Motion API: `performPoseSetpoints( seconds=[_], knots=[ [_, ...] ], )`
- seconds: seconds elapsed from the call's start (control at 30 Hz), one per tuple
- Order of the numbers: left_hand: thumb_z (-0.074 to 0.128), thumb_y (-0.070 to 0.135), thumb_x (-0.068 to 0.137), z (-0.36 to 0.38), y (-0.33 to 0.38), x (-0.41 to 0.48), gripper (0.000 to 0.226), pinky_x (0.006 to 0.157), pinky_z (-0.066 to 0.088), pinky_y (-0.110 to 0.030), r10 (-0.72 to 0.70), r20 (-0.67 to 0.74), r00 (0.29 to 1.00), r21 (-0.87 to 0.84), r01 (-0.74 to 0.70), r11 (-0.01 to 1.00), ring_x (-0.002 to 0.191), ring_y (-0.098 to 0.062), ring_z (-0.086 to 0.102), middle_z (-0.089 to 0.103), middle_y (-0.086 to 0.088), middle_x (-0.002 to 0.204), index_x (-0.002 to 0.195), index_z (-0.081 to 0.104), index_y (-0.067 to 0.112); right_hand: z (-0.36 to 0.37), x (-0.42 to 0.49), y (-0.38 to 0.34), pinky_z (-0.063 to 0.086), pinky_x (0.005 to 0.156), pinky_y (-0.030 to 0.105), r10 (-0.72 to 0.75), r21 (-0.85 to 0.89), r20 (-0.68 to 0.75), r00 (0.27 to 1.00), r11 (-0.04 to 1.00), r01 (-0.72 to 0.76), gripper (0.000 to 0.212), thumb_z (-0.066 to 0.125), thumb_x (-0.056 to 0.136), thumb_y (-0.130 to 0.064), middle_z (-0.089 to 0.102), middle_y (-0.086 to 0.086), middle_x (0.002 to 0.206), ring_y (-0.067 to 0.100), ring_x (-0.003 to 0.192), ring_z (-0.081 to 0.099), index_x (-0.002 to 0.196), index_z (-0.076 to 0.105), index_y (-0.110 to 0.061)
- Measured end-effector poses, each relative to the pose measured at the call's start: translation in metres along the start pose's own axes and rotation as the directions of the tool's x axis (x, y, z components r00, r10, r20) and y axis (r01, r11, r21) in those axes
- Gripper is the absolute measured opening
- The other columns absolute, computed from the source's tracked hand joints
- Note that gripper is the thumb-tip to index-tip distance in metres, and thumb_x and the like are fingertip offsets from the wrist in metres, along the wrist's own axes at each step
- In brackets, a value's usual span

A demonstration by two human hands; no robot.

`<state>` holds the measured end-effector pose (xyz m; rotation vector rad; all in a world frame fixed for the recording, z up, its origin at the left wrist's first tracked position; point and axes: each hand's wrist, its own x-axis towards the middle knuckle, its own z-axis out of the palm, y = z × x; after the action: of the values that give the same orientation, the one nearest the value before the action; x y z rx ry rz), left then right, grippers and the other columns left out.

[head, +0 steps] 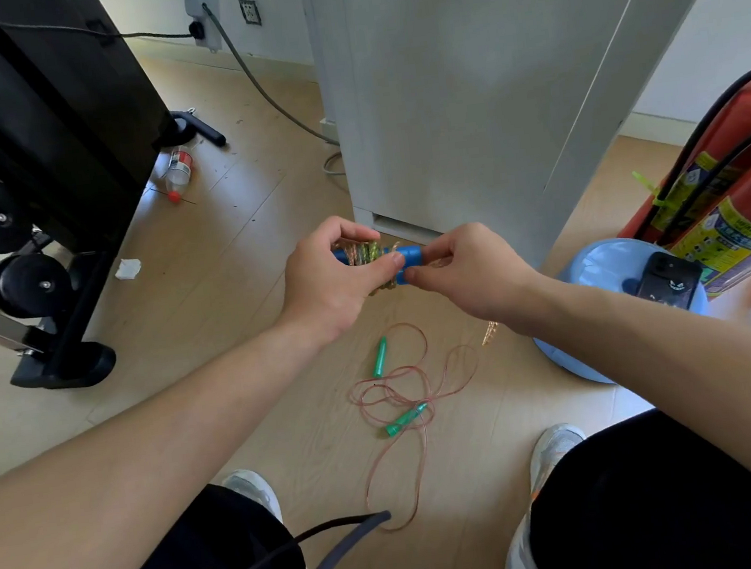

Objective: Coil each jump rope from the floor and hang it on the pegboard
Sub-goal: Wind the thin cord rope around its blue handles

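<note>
I hold a jump rope with blue handles (409,259) in front of me, its beaded cord wound in several turns around the handles. My left hand (333,279) grips the wrapped bundle. My right hand (466,274) pinches the blue handle end, and a short beaded tail (489,332) hangs below its wrist. A second jump rope with green handles (379,357) and a thin pink cord (405,393) lies loosely tangled on the wooden floor between my feet. No pegboard is in view.
A white cabinet (459,87) stands straight ahead. Black gym equipment (40,191) fills the left, with a plastic bottle (179,171) beside it. At right are a red fire extinguisher (738,196) and a blue stool (605,267) bearing a phone (668,281). A dark cable (337,541) crosses my lap.
</note>
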<state>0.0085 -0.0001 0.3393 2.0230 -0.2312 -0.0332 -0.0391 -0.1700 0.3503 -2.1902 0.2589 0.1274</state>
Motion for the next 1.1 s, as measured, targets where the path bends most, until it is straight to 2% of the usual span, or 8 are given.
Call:
performPoseSetpoints(
  seconds=[0.3, 0.43, 0.53, 0.67, 0.77, 0.83, 1.03, 1.1],
  knots=[
    [0.089, 0.048, 0.065, -0.004, 0.001, 0.004, 0.039, 0.063, 0.044, -0.028, -0.014, 0.06, 0.998, 0.119, 0.007, 0.993, 0.078, -0.013, 0.059, 0.068, 0.007, 0.086, 0.09, 0.068, 0.027, 0.003, 0.003, -0.001, 0.03, 0.04, 0.017, -0.006, -0.127, -0.088, 0.996, 0.992, -0.006, 0.018, 0.077, 0.083, -0.04, 0.051, -0.007, 0.054, 0.01, 0.048, 0.043, 0.083, 0.073, -0.022],
    [0.087, 0.05, 0.066, -0.003, -0.003, 0.004, 0.039, 0.062, 0.056, -0.039, -0.024, 0.124, 0.992, 0.141, 0.007, 0.99, 0.076, -0.021, 0.067, 0.067, 0.007, 0.09, 0.088, 0.062, 0.029, -0.002, 0.005, -0.002, 0.033, 0.042, 0.016, 0.013, -0.137, -0.108, 0.994, 0.99, -0.027, 0.019, 0.081, 0.079, -0.036, 0.057, -0.007, 0.065, 0.008, 0.053, 0.049, 0.088, 0.071, -0.022],
    [0.081, 0.044, 0.077, -0.002, -0.006, 0.002, 0.034, 0.067, 0.056, -0.041, 0.007, 0.158, 0.987, 0.124, -0.027, 0.992, 0.083, -0.019, 0.065, 0.067, 0.009, 0.096, 0.097, 0.058, 0.031, -0.005, 0.006, -0.003, 0.034, 0.046, 0.019, 0.009, -0.135, -0.105, 0.994, 0.991, -0.024, 0.022, 0.082, 0.078, -0.037, 0.057, -0.007, 0.069, 0.008, 0.056, 0.05, 0.09, 0.071, -0.022],
    [0.066, 0.036, 0.093, -0.002, -0.004, 0.0, 0.035, 0.09, 0.052, -0.036, 0.038, 0.28, 0.959, 0.149, -0.082, 0.985, 0.098, -0.021, 0.064, 0.069, 0.013, 0.115, 0.125, 0.06, 0.046, -0.005, 0.006, -0.003, 0.033, 0.045, 0.018, 0.011, -0.123, -0.096, 0.995, 0.992, -0.023, 0.021, 0.082, 0.078, -0.036, 0.056, -0.008, 0.068, 0.007, 0.055, 0.048, 0.09, 0.073, -0.021],
    [0.058, 0.031, 0.098, 0.001, -0.002, -0.001, 0.028, 0.067, 0.046, -0.023, 0.007, 0.305, 0.952, 0.143, -0.054, 0.988, 0.071, -0.017, 0.057, 0.069, 0.017, 0.104, 0.124, 0.067, 0.036, -0.005, 0.004, -0.003, 0.034, 0.047, 0.018, 0.018, -0.098, -0.076, 0.997, 0.995, -0.026, 0.019, 0.082, 0.079, -0.034, 0.056, -0.008, 0.068, 0.007, 0.056, 0.049, 0.089, 0.074, -0.021],
    [0.056, 0.031, 0.098, 0.001, -0.001, -0.001, 0.02, 0.056, 0.041, -0.024, 0.024, 0.273, 0.962, 0.161, -0.07, 0.984, 0.066, -0.006, 0.054, 0.066, 0.017, 0.088, 0.114, 0.069, 0.033, -0.005, 0.003, -0.004, 0.035, 0.048, 0.018, 0.019, -0.074, -0.058, 0.998, 0.997, -0.023, 0.016, 0.081, 0.081, -0.033, 0.056, -0.008, 0.067, 0.007, 0.057, 0.049, 0.088, 0.073, -0.021],
    [0.049, 0.032, 0.101, -0.001, 0.003, 0.001, 0.02, 0.052, 0.039, -0.026, 0.028, 0.272, 0.962, 0.15, -0.071, 0.986, 0.063, -0.005, 0.051, 0.061, 0.014, 0.082, 0.113, 0.064, 0.034, -0.006, 0.005, -0.004, 0.036, 0.045, 0.017, -0.037, -0.085, -0.055, 0.998, 0.996, 0.033, 0.008, 0.075, 0.087, -0.033, 0.059, -0.006, 0.066, 0.007, 0.054, 0.046, 0.088, 0.072, -0.026],
    [0.047, 0.028, 0.103, -0.001, 0.005, 0.001, 0.03, 0.057, 0.049, -0.034, -0.007, 0.314, 0.949, 0.107, -0.028, 0.994, 0.068, -0.004, 0.023, 0.065, 0.019, 0.099, 0.128, 0.061, 0.039, -0.007, 0.006, -0.002, 0.036, 0.046, 0.02, -0.045, -0.084, -0.065, 0.997, 0.996, 0.04, 0.007, 0.075, 0.087, -0.033, 0.059, -0.005, 0.065, 0.008, 0.053, 0.046, 0.086, 0.073, -0.026]
  ],
)
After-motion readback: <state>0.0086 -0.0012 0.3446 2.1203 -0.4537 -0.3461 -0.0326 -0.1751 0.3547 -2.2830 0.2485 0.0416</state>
